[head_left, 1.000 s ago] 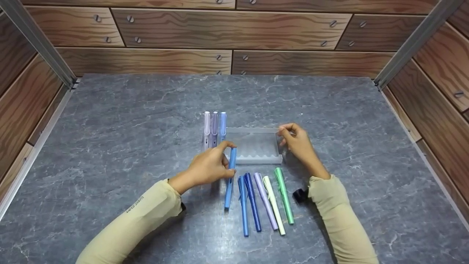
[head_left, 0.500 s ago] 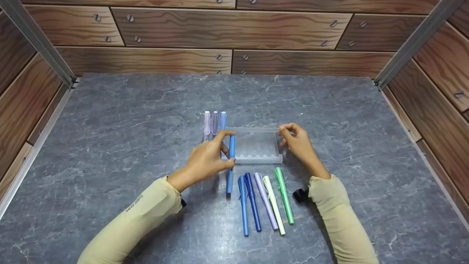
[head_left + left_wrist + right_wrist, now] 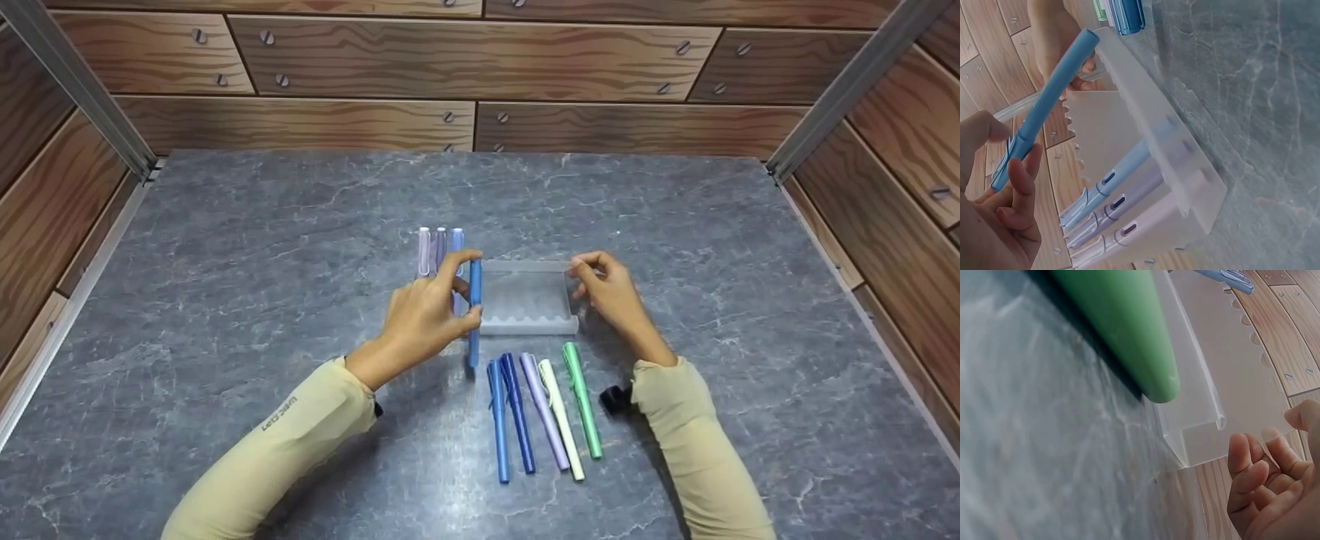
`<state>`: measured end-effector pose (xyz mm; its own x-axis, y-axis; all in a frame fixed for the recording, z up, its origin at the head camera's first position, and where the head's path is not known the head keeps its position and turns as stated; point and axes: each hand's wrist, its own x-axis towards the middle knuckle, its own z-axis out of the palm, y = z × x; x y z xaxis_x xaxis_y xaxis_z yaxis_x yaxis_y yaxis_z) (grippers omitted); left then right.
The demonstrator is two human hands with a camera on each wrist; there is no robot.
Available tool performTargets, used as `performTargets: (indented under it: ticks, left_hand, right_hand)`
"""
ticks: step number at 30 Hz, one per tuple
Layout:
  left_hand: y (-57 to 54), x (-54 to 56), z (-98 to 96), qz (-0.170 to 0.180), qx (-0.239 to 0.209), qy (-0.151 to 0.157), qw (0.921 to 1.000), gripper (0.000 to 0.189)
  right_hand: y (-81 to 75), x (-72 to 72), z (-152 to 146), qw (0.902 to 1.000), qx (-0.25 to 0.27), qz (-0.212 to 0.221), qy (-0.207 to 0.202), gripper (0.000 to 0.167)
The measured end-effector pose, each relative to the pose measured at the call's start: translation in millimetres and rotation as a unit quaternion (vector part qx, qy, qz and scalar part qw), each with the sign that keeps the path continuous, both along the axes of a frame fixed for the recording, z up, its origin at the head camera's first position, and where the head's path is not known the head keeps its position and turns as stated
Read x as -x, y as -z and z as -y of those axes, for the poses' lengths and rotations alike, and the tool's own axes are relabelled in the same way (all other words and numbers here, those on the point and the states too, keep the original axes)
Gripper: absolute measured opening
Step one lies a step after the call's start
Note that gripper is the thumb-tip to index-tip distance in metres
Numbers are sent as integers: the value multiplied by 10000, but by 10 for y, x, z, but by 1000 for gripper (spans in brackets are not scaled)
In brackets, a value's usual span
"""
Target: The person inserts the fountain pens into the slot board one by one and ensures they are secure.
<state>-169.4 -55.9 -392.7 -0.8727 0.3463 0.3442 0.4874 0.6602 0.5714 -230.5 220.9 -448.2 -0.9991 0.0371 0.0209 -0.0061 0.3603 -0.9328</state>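
My left hand (image 3: 424, 315) pinches a blue capped pen (image 3: 1053, 93) between thumb and fingers, over the left part of a clear notched pen tray (image 3: 529, 328). In the left wrist view a light blue pen (image 3: 1123, 166), a purple pen (image 3: 1143, 185) and a pale pink pen (image 3: 1151, 216) lie side by side in the tray. The held pen is apart from them, its plain end toward the tray's front lip. At the tray's right side, my right hand (image 3: 611, 292) holds the edge between thumb and fingers.
In front of the tray lie a blue pen (image 3: 499, 427), a dark blue pen (image 3: 519, 420), a lilac pen (image 3: 546, 416), a pale yellow pen (image 3: 562, 427) and a green pen (image 3: 583, 405). Wood-patterned panels (image 3: 480, 64) enclose the grey marbled table (image 3: 300, 225).
My left hand has carried the blue pen away from me, from in front of the tray up to its left part. The right hand and tray have stayed in place.
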Motion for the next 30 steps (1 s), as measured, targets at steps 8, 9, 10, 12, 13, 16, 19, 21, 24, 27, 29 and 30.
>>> performTargets:
  ticks: [8,9,10,12,13,16,19,21,24,27,29,30]
  left_hand:
    - [24,29,-12,-790,-70,-141,9967,57]
    - [26,36,-14,-873,-71,-166,9960,57]
    - [28,42,-17,-957,-64,-187,9952,57]
    - [30,57,-22,-1140,-31,-231,9932,57]
    - [32,66,-24,-1237,-8,-251,9920,57]
    - [44,88,-25,-1531,55,-329,9876,56]
    - [69,114,-15,-1796,63,-410,9829,56]
    - [84,128,-4,-1943,46,-452,9799,56]
    - [103,153,9,-2107,26,-480,9764,56]
    - [117,172,16,-2190,14,-479,9745,55]
    - [125,182,17,-2192,15,-490,9745,55]
    - [128,186,17,-2182,15,-501,9746,56]
  right_hand:
    - [23,2,11,10000,-72,8,-47,24]
    - [25,3,11,10000,-74,9,-43,24]
    - [25,4,12,10000,-64,11,-36,24]
    - [23,5,9,10000,-76,19,-23,25]
    - [20,4,7,10000,-71,30,-11,26]
    - [14,7,-6,9999,-93,37,-17,27]
    - [9,13,-14,9999,-104,47,-23,27]
    - [6,17,-16,9999,-109,43,-24,27]
    - [4,19,-15,9999,-135,29,-6,27]
    - [3,16,-12,9999,-139,24,18,26]
    - [5,13,-6,9999,-141,44,16,26]
    - [8,12,-3,9999,-132,57,14,26]
